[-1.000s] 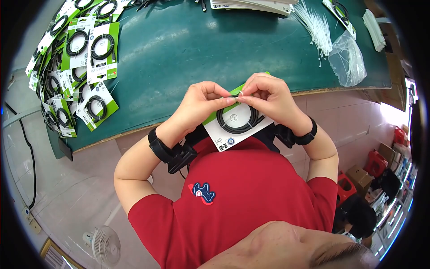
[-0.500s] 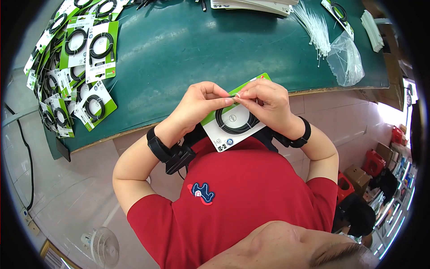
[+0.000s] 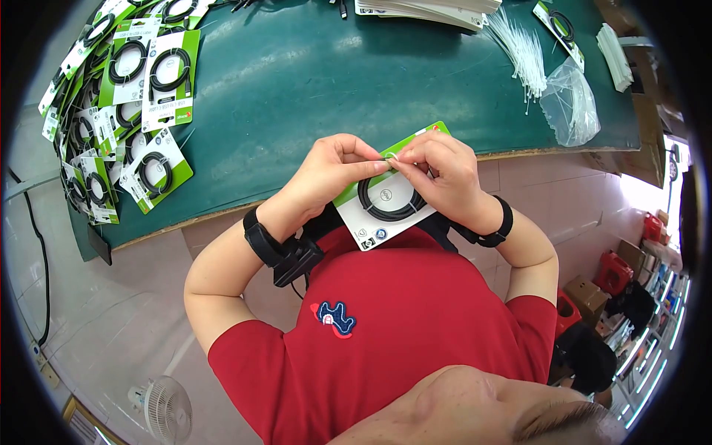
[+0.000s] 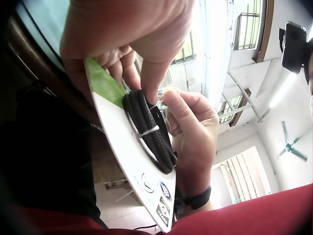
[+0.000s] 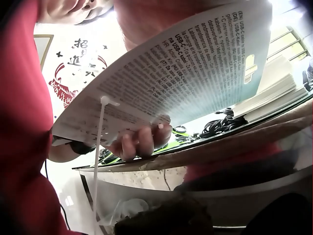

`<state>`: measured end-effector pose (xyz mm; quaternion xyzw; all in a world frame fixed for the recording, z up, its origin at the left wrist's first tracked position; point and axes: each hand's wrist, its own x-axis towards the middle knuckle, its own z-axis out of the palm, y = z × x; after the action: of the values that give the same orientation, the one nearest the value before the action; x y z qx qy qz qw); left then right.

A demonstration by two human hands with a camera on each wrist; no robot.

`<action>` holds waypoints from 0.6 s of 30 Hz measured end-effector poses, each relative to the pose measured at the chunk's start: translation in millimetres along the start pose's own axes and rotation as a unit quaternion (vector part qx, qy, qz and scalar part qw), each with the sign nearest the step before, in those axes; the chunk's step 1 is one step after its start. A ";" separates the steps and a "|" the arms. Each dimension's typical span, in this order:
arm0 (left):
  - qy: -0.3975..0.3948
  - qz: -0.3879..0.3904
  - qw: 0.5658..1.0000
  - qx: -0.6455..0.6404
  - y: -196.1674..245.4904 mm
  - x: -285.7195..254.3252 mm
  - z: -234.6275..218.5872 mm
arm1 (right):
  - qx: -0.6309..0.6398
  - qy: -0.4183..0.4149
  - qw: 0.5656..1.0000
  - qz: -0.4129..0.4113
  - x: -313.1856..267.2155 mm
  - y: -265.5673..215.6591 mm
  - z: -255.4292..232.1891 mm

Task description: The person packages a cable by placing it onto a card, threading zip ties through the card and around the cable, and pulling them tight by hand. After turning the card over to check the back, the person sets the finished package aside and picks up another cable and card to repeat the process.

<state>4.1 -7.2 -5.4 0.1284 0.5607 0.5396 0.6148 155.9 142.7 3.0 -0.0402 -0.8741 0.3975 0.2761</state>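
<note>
A coiled black USB-C cable [image 3: 368,202] is tied to a white and green backing card [image 3: 361,225], held up at the table's front edge. My left hand [image 3: 331,170] grips the card's upper part, thumb and index finger pinching at the cable's end. Close beside it, my right hand [image 3: 445,169] pinches a thin white cable tie [image 3: 394,156] looped there. In the left wrist view another tie [image 4: 148,131] binds the coil. The right wrist view shows the card's printed back [image 5: 195,73], with a long tie tail [image 5: 99,161] hanging from it.
A heap of carded cables [image 3: 168,74] covers the left of the green table [image 3: 297,96]. At the back stands a stack of cards [image 3: 423,12]. Loose white cable ties [image 3: 519,55], a clear plastic bag [image 3: 571,107] and another carded cable [image 3: 560,30] lie at the right.
The right hand has shifted slightly left and inward, and the card's green top corner shows more. The left hand keeps its pinch. The whole view has drifted a little.
</note>
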 end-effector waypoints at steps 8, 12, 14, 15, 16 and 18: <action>-0.004 -0.010 1.000 0.006 1.3 1.9 -2.0 | -0.013 0.008 0.999 -0.039 -0.9 4.1 4.1; -0.006 -0.011 1.000 -0.002 1.9 1.9 -1.6 | 0.008 -0.036 0.999 0.012 0.2 -2.7 -3.1; -0.007 -0.014 1.000 -0.005 1.6 2.2 -2.3 | 0.020 -0.059 0.997 0.039 3.0 -8.7 -11.6; -0.006 -0.014 1.000 -0.006 1.7 2.1 -2.4 | 0.018 -0.103 0.992 0.068 5.0 -12.0 -18.3; -0.004 -0.016 1.000 -0.004 2.2 1.8 -2.1 | 0.016 -0.147 0.984 0.097 6.8 -14.6 -25.0; 0.000 -0.021 1.000 0.002 3.1 1.6 -1.4 | 0.013 -0.192 0.973 0.125 8.6 -16.0 -32.5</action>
<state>1.0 -5.4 -4.4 0.1176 0.5640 0.5257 0.6259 167.8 156.2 35.7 -0.0686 -0.8935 0.4408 0.0517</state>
